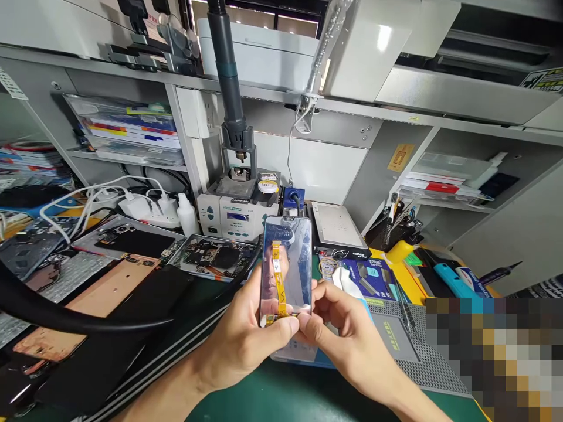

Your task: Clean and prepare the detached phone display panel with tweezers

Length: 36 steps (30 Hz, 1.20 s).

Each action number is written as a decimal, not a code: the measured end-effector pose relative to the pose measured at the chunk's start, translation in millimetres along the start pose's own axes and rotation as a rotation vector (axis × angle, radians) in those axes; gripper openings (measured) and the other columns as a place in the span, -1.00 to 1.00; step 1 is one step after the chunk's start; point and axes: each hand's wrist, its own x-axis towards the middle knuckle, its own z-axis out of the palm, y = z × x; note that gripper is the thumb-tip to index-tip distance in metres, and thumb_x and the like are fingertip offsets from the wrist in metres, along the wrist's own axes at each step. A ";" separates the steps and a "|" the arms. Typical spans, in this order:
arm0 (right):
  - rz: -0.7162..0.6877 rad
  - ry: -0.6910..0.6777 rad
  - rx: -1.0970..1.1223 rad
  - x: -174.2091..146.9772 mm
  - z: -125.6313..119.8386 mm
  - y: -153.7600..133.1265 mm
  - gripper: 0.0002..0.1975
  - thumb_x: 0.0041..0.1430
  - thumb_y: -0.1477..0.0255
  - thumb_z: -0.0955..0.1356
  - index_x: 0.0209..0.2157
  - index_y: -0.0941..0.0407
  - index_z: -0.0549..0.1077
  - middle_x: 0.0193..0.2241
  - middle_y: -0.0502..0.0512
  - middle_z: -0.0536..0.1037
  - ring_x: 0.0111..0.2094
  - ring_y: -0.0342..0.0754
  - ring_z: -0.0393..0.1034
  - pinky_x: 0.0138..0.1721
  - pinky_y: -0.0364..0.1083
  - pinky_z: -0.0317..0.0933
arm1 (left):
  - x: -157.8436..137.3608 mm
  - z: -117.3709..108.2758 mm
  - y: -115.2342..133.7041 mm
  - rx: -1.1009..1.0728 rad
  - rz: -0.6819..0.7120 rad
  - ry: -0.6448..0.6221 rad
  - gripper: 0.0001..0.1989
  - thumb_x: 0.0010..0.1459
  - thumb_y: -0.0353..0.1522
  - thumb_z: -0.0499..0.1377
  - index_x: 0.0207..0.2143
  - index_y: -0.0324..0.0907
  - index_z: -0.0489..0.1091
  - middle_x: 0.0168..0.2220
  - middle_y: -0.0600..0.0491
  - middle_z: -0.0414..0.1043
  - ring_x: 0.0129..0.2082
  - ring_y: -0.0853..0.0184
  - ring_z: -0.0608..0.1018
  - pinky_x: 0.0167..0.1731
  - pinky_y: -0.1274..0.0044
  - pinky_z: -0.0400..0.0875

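Above the green mat I hold up a phone screen (297, 264), glossy and reflective, with a yellow flex cable (280, 287) running up its face from the lower edge. My left hand (250, 331) is closed round its left side, the thumb pressing near the bottom edge by the cable's foot. At the lower right corner, my right hand (341, 334) grips the screen, thumb and fingers bent at the edge. Fingers behind the screen are hidden. Below it, partly covered by my hands, lies a flat pale item (295, 350).
Left are opened phone parts, including a copper-coloured panel (109, 293) and an opened device (215, 257). A rework station (240, 214) stands behind. On the right are a grey perforated mat (433, 366), tweezers (405, 310) and a yellow bottle (401, 251). A black curved object (79, 310) crosses the left foreground.
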 end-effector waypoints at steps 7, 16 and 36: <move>-0.026 -0.049 0.034 -1.4 -4.5 2.3 -0.77 0.28 0.24 0.42 -0.31 0.07 0.35 -0.38 -0.05 0.34 -0.34 -0.14 0.22 -0.23 -0.14 0.37 | -5.6 -6.0 -7.1 -0.010 -0.006 -0.021 -0.44 0.25 -0.41 0.22 0.26 0.01 0.19 0.14 -0.06 0.44 0.01 0.18 0.55 -0.01 0.36 0.45; -0.055 0.014 0.064 4.1 2.9 8.2 -0.69 0.19 0.35 0.45 -0.43 0.05 0.23 -0.43 -0.10 0.31 -0.45 -0.18 0.13 -0.34 -0.14 0.35 | -6.5 -4.1 -9.5 0.101 -0.080 0.086 -0.33 0.24 -0.31 0.25 0.33 0.08 0.06 0.15 -0.03 0.46 0.06 0.15 0.55 -0.01 0.46 0.49; -0.031 0.057 0.104 9.7 4.9 8.8 -0.58 0.04 0.20 0.51 -0.48 0.03 0.19 -0.51 -0.17 0.26 -0.50 -0.18 0.11 -0.33 -0.08 0.44 | -5.4 -23.7 -22.4 0.203 -0.061 0.082 -0.33 0.22 -0.24 0.25 0.33 0.13 0.11 0.08 0.02 0.52 0.04 0.09 0.56 -0.09 0.42 0.56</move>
